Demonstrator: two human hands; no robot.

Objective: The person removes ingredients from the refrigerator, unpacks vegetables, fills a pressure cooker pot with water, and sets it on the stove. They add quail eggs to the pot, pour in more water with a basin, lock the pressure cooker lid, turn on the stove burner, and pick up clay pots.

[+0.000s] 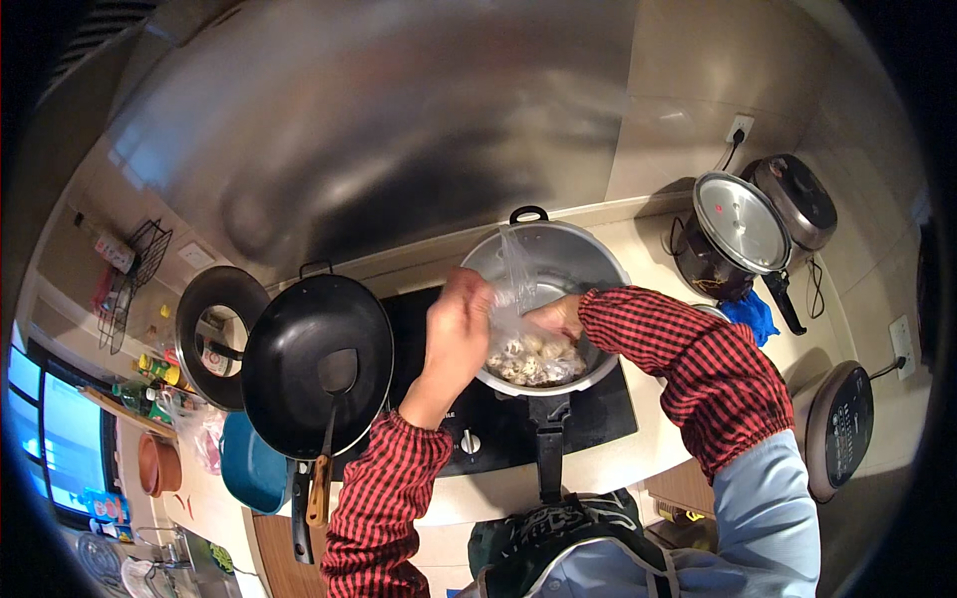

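Note:
A clear plastic bag of quail eggs [534, 360], speckled and pale, is inside the open metal pressure cooker pot [598, 254] on the black cooktop [598, 418]. My left hand [457, 336] grips the upper part of the bag at the pot's left rim and is slightly blurred. Within the pot, my right hand [557, 318] reaches to the bag just above the eggs; its fingertips are partly hidden by the plastic. The pot's long black handle points towards me.
To the left, a black wok [299, 314] holds a spatula [338, 370]; a lid [191, 336] leans behind it, near a teal basin [250, 463]. A second cooker with a metal lid [740, 224], a blue cloth [750, 318] and a dark-topped appliance [841, 426] stand right.

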